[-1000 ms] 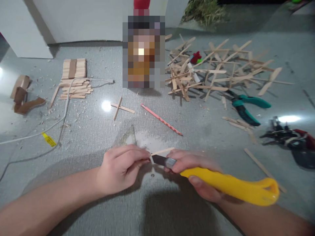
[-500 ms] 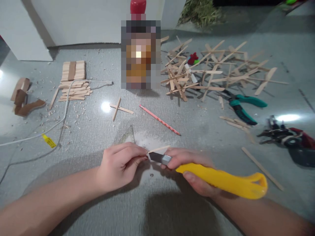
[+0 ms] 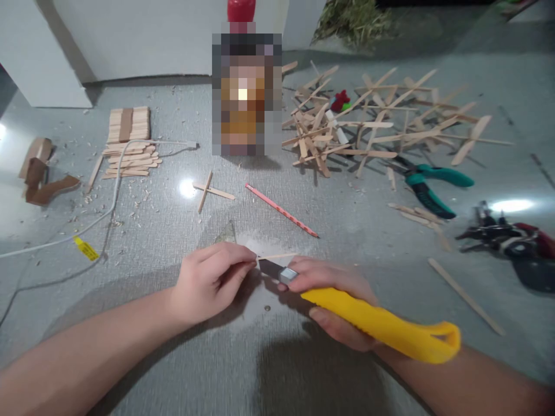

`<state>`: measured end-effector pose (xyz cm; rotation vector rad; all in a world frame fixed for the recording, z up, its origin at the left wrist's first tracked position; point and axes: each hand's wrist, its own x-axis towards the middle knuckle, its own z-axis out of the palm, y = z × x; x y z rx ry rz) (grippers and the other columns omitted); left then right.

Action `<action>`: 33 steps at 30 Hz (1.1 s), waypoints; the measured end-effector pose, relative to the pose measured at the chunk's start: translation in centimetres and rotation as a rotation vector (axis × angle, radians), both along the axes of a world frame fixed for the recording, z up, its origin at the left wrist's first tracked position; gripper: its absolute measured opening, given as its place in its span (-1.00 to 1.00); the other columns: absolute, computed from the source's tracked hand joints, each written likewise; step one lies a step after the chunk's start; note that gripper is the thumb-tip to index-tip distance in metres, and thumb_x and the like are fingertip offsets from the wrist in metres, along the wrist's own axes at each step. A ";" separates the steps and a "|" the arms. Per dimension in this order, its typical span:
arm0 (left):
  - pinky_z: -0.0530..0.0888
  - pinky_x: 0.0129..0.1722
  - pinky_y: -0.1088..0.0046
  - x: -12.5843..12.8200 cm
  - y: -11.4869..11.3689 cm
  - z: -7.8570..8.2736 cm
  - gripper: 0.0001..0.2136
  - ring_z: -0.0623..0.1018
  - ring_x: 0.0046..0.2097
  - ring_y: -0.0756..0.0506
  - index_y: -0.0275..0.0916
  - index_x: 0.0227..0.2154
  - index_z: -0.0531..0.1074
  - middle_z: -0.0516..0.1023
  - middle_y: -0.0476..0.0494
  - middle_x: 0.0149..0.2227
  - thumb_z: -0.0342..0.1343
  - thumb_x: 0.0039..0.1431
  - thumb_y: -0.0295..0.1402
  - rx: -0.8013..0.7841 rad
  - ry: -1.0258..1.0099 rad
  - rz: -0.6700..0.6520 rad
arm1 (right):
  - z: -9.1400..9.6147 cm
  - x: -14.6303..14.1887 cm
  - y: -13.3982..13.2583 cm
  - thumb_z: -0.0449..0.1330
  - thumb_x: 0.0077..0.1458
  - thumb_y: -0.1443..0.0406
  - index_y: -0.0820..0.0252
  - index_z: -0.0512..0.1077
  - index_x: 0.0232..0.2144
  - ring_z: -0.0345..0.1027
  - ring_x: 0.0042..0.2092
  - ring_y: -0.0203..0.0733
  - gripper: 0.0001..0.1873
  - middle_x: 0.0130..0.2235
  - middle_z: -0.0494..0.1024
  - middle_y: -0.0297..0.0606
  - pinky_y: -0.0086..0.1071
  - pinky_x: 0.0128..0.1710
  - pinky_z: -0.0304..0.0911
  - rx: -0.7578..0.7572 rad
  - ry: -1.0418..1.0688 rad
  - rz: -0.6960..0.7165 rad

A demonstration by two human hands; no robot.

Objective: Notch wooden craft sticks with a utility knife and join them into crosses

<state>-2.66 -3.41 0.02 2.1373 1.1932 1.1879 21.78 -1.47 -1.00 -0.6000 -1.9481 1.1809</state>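
Observation:
In the head view, my left hand (image 3: pixel 219 278) pinches one end of a thin wooden craft stick (image 3: pixel 277 255), which is seen nearly edge-on. My right hand (image 3: pixel 336 294) is wrapped round a yellow utility knife (image 3: pixel 381 320), its dark blade pointing left at the stick close to my left fingertips. The stick's other end reaches the fingers of my right hand. Beyond my hands lie a pink pencil (image 3: pixel 281 210) and two craft sticks crossed over each other (image 3: pixel 208 190).
Bundled craft sticks (image 3: pixel 130 124) and a white cable (image 3: pixel 116 190) lie left, among wood shavings. A pile of crossed sticks (image 3: pixel 368 127), teal-handled pliers (image 3: pixel 429 190) and a dark tool (image 3: pixel 507 237) lie right. A pixelated red-capped bottle (image 3: pixel 241 10) stands behind.
My right hand and the knife have shifted slightly left, the handle end dropping a little. My left hand has risen slightly, and the stick lies more level.

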 end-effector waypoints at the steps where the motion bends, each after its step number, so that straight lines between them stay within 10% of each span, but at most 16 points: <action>1: 0.60 -0.22 0.61 0.0 0.0 0.0 -0.89 0.66 -0.26 0.03 -0.28 -0.21 0.49 0.67 -0.11 -0.27 0.15 0.27 -0.57 -0.002 -0.001 0.001 | 0.1 0.0 0.1 0.09 0.34 0.12 0.03 0.44 -0.06 0.48 -0.33 -0.14 -0.77 -0.42 0.50 -0.28 -0.30 -0.37 0.37 0.014 -0.004 0.009; 13: 0.59 -0.28 0.57 0.0 0.2 -0.2 -0.92 0.64 -0.30 0.02 -0.28 -0.21 0.49 0.65 -0.12 -0.30 0.16 0.27 -0.54 -0.082 -0.001 -0.059 | -0.3 0.3 -0.5 0.25 0.08 0.33 0.13 0.42 0.04 0.44 -0.32 -0.12 -0.56 -0.28 0.45 -0.22 -0.29 -0.43 0.36 0.174 0.011 -0.120; 19: 0.60 -0.28 0.56 -0.1 0.5 -0.2 -0.93 0.65 -0.31 0.01 -0.27 -0.25 0.52 0.66 -0.12 -0.32 0.19 0.26 -0.53 -0.088 -0.051 -0.039 | -1.4 0.1 -1.5 0.37 0.06 0.27 -0.07 0.32 -0.01 0.17 -0.62 -0.29 -0.53 -0.50 0.35 -0.47 -0.37 -0.67 0.07 -0.013 0.031 -0.188; 33: 0.55 -0.33 0.57 -0.1 0.6 0.0 -0.93 0.62 -0.34 0.03 -0.25 -0.28 0.47 0.64 -0.06 -0.35 0.16 0.26 -0.53 -0.113 -0.024 -0.008 | -1.6 0.8 -1.5 0.40 0.07 0.20 0.03 0.41 -0.11 0.31 -0.54 -0.29 -0.64 -0.44 0.48 -0.41 -0.39 -0.58 0.23 -0.037 -0.029 -0.231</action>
